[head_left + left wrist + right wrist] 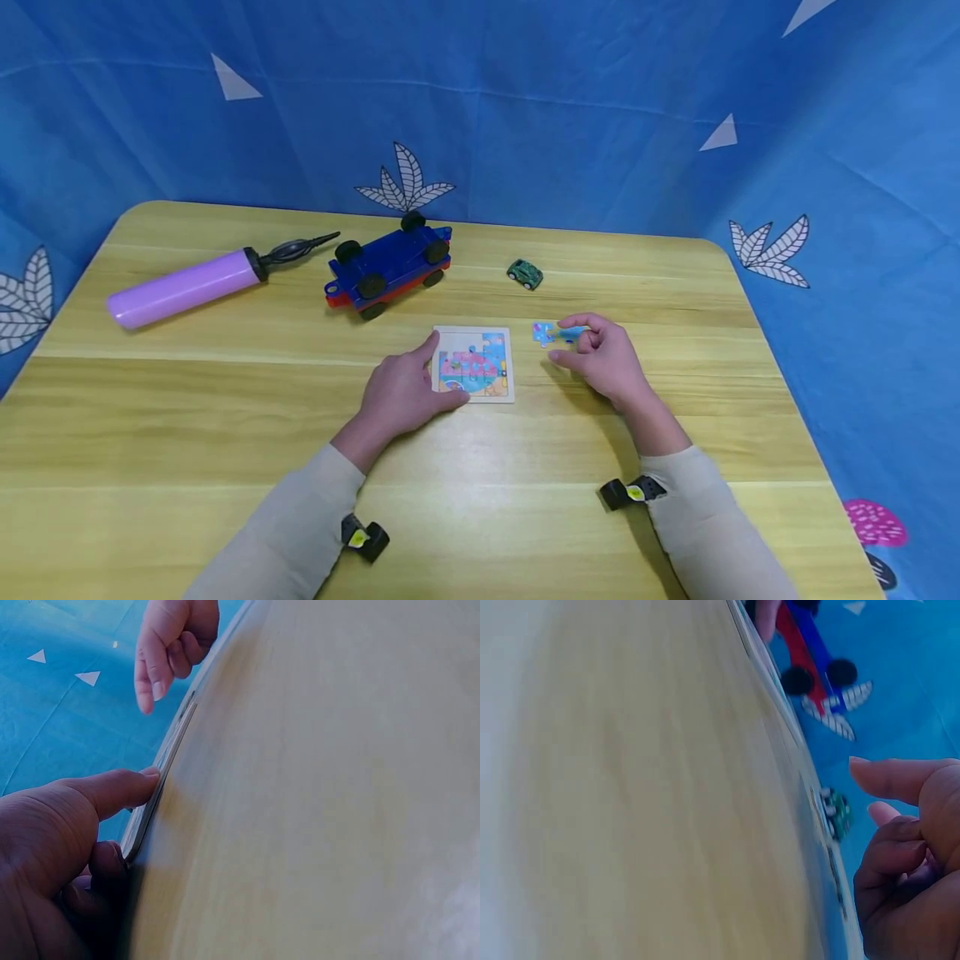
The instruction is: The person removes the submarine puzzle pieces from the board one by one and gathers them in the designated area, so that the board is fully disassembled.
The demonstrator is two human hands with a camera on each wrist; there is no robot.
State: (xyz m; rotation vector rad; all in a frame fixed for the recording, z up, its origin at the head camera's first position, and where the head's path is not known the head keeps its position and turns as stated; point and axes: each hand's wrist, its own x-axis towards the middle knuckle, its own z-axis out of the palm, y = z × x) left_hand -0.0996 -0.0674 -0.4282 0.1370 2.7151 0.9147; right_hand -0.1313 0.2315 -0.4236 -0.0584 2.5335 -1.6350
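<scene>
A small square jigsaw puzzle in a white frame lies on the table, partly filled with pink and blue pieces. My left hand grips the frame at its left side, thumb on the near edge; the left wrist view shows the thumb against the frame. Loose blue puzzle pieces lie right of the frame, some partly hidden by my right hand. That hand hovers by them, thumb and index finger apart with nothing visible between them, the other fingers curled in.
A green toy car stands behind the pieces. Farther left, a blue and red toy vehicle lies tipped with its wheels showing. A purple hand pump with a black nozzle lies at the back left. Blue patterned cloth hangs behind the wooden table.
</scene>
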